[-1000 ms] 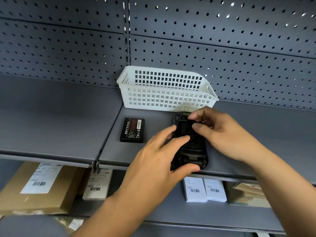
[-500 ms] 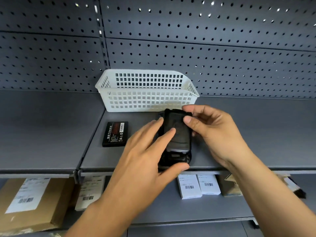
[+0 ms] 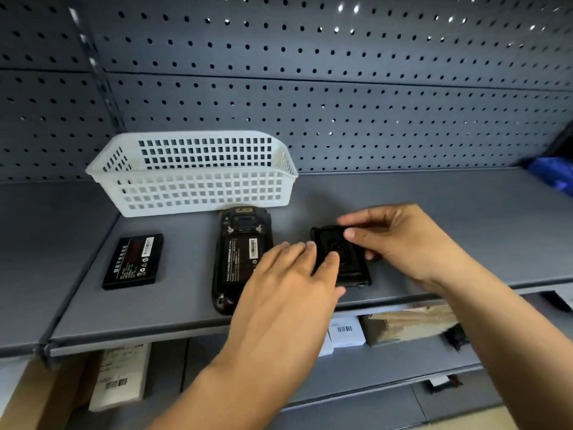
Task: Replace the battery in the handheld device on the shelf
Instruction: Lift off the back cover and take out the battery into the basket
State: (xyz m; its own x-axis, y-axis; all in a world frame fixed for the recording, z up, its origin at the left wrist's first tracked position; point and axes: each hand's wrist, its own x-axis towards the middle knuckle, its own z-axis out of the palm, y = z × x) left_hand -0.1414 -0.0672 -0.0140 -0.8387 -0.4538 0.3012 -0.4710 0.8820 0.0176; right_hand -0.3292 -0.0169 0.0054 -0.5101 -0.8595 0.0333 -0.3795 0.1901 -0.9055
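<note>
Back cover (image 3: 341, 259) off and pinched at its far edge by right hand (image 3: 400, 243), with fingertips (image 3: 331, 259) of left hand (image 3: 291, 293) resting flat on its near left part; cover low over grey shelf (image 3: 434, 206), whether touching it not clear. Neither hand closed on anything else.

Handheld device (image 3: 238, 252) lying face down just left of left hand, compartment open, labelled battery (image 3: 240, 259) seated inside. Spare battery (image 3: 135, 260) flat on shelf, well left of both hands. White basket (image 3: 198, 193) beyond device, close to its far end, against pegboard wall (image 3: 310, 88).

Progress, as judged: cover removal done; setting cover aside in hand. Left to do: lifting out seated battery, fitting spare, refastening cover.

Room and edges: open shelf beyond and right of right hand, wide enough for parking cover. Near end of device close to shelf's front lip, so any pull toward body likely to risk drop onto boxes (image 3: 403, 324) below. Blue object (image 3: 555, 175) far right, clear of work.
</note>
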